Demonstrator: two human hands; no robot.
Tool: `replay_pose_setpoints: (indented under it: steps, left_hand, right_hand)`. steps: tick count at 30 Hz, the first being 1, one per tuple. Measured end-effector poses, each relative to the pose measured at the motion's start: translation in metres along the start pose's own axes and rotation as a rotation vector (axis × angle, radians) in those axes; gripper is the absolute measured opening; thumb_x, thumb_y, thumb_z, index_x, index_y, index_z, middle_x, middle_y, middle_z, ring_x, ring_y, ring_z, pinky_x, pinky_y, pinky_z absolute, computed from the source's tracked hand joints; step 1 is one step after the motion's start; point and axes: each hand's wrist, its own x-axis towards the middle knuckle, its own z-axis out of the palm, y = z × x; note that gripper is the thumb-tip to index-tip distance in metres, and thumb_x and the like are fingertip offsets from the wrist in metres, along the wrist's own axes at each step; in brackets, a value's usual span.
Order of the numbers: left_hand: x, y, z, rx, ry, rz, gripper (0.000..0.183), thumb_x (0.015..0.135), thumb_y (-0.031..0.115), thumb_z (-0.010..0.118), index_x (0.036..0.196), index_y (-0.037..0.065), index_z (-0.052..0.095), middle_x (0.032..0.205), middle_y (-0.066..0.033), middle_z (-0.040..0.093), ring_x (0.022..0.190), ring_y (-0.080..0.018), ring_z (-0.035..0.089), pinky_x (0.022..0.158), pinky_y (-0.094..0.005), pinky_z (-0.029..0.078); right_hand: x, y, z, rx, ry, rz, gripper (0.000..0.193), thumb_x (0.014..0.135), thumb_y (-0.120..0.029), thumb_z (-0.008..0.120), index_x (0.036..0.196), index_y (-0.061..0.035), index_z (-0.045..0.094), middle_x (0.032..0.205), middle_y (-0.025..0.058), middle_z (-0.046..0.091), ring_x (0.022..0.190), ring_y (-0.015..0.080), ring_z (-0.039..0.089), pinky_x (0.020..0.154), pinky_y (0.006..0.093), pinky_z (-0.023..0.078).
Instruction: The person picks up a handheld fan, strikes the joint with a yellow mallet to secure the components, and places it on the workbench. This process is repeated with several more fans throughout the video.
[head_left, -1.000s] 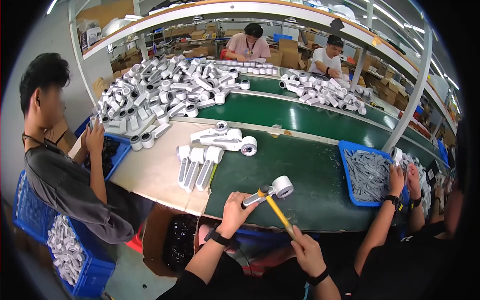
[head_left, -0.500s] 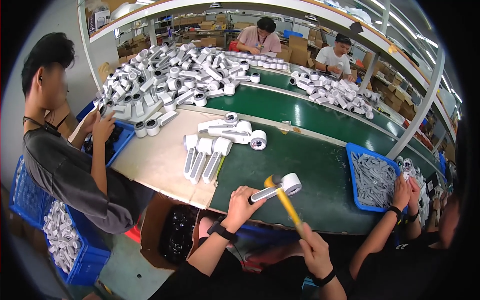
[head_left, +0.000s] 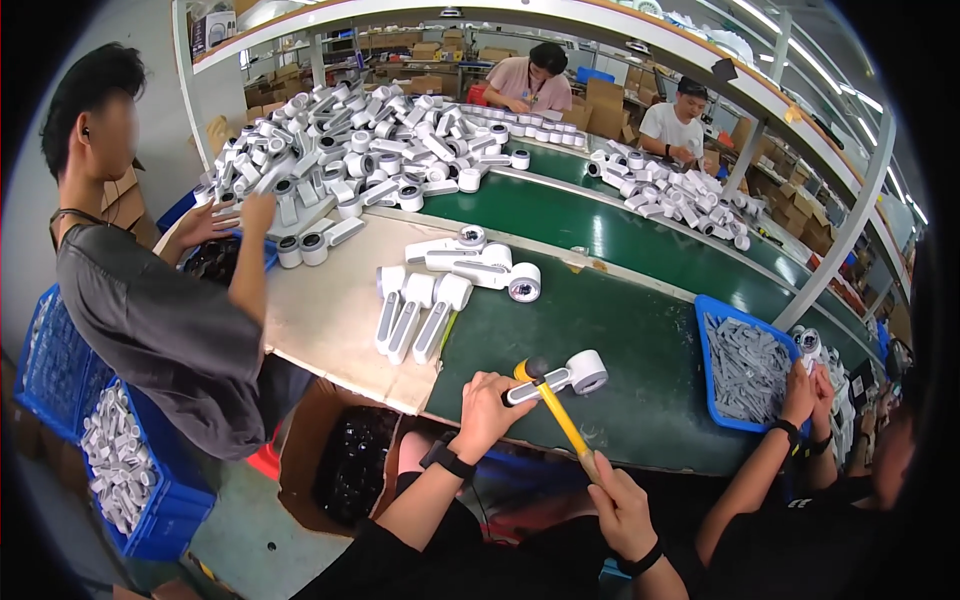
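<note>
My left hand (head_left: 487, 405) grips the handle of a white plastic device (head_left: 566, 377) with a round head and holds it flat on the green belt (head_left: 620, 330). My right hand (head_left: 620, 503) holds a yellow-handled hammer (head_left: 556, 408) by its lower end. The dark hammer head rests on or just above the device's handle, close to my left fingers. Just beyond, three white devices (head_left: 418, 310) lie side by side on the pale table (head_left: 320, 310), with a few more (head_left: 480, 262) behind them.
A large heap of white devices (head_left: 360, 150) covers the far left of the table. A person in grey (head_left: 170, 300) stands at left, over blue crates (head_left: 120, 470). A blue tray of grey parts (head_left: 745, 365) sits right, a co-worker's hands (head_left: 805, 390) beside it. Two people work across the belt.
The hammer has come down from a raised tilt onto the device's handle. The person at left has lifted a hand toward the heap. The view has shifted slightly.
</note>
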Motion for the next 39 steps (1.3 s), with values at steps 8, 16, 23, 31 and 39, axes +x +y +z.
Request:
replay_pose_setpoints:
  steps: [8,16,23,31,39]
  left_hand:
    - [-0.001,-0.001,0.001,0.046,-0.057,-0.043,0.027,0.068,0.026,0.084,0.083,0.008,0.071,0.081,-0.0056,0.062,0.087,-0.027,0.057,0.077,-0.039,0.042]
    - [0.0,0.004,-0.002,-0.008,-0.059,-0.048,0.025,0.07,0.025,0.083,0.09,0.011,0.076,0.081,-0.005,0.064,0.087,-0.0269,0.058,0.079,-0.0392,0.042]
    - [-0.001,0.006,-0.001,0.027,-0.037,-0.034,0.024,0.07,0.024,0.083,0.089,0.012,0.076,0.079,-0.0038,0.063,0.087,-0.0259,0.058,0.08,-0.0382,0.043]
    - [0.001,0.008,-0.006,0.038,-0.037,0.011,0.025,0.072,0.024,0.082,0.091,0.01,0.074,0.083,-0.0066,0.065,0.087,-0.0278,0.06,0.079,-0.0405,0.045]
    - [-0.006,0.014,-0.016,-0.092,-0.09,0.025,0.029,0.08,0.019,0.078,0.105,0.005,0.071,0.094,-0.0127,0.069,0.089,-0.0332,0.064,0.081,-0.0395,0.05]
  right_hand:
    - [-0.005,0.003,0.001,-0.059,-0.077,0.047,0.047,0.091,-0.012,0.064,0.137,-0.0129,0.056,0.081,0.0117,0.059,0.066,0.0324,0.061,0.058,0.0406,0.048]
    - [-0.008,0.031,0.004,-0.073,-0.02,0.12,0.049,0.089,-0.003,0.063,0.137,-0.0027,0.055,0.076,0.013,0.054,0.066,0.0251,0.056,0.065,0.0327,0.045]
    - [-0.002,0.043,-0.002,-0.015,0.051,0.131,0.049,0.091,-0.003,0.061,0.139,-0.0062,0.053,0.079,0.0154,0.055,0.07,0.0301,0.057,0.065,0.0367,0.046]
    - [-0.009,0.049,0.002,-0.011,0.09,0.134,0.049,0.092,-0.004,0.061,0.14,-0.0052,0.051,0.08,0.0148,0.056,0.069,0.0299,0.056,0.066,0.0357,0.047]
    - [-0.025,0.055,-0.003,0.233,0.136,0.336,0.05,0.09,0.0,0.062,0.139,-0.0013,0.053,0.093,0.0097,0.067,0.075,0.0117,0.056,0.071,0.0236,0.046]
